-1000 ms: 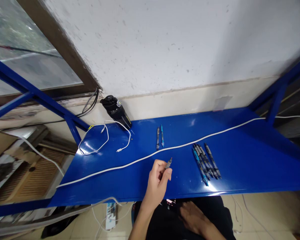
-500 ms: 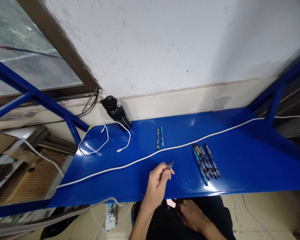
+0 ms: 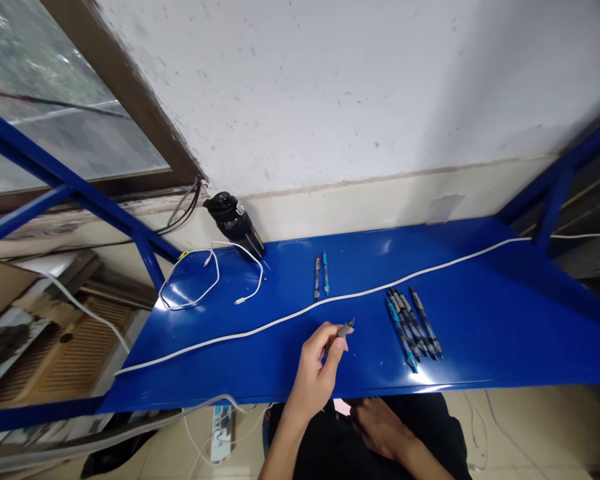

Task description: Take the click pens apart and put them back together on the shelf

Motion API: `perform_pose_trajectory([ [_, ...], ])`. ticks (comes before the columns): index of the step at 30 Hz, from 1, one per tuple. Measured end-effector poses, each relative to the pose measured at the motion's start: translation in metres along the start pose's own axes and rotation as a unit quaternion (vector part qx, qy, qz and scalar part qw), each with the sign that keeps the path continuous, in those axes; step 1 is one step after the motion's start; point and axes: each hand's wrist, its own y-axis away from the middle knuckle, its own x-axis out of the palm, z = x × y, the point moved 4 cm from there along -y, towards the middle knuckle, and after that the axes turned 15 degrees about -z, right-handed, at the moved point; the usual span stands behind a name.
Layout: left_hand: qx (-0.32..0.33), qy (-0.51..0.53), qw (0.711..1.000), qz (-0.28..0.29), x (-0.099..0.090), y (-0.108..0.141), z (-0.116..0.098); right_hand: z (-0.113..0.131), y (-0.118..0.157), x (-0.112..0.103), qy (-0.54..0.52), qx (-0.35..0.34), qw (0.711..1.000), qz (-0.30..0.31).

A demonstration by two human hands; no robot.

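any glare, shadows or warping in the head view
Head view: glare whitens the blue table by the near ends of the pens and at its left end; same view, soft shadow on the wall at right; same view, apparent wide-angle stretching toward the edges; same view, bottle lettering too small to read.

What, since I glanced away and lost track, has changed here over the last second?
The left hand has shifted slightly right, and the pen it holds now points further rightward. Nothing was newly picked up or let go. The pair of pens, the larger pen group, the black bottle and the long white cable stayed put; the right hand remains below the table edge.
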Motion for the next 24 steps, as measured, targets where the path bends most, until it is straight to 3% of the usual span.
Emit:
perform_pose_trajectory([
  [5, -0.025, 0.047, 0.999, -0.01, 0.0, 0.001, 0.003, -0.001, 0.001, -0.003, -0.016, -0.005, 0.999, -0.036],
  [10, -0.062, 0.098, 0.993, -0.024, 0.001, 0.003, 0.003, 0.006, 0.004, -0.02, -0.017, -0.013, 0.997, -0.08],
  [14, -0.049, 0.076, 0.996, -0.02, 0.001, 0.002, 0.003, 0.01, 0.009, -0.034, -0.042, 0.005, 0.991, -0.124],
  [24, -0.022, 0.088, 0.993, -0.071, -0.004, 0.0, 0.012, -0.002, 0.006, -0.004, -0.016, -0.011, 0.999, -0.044],
])
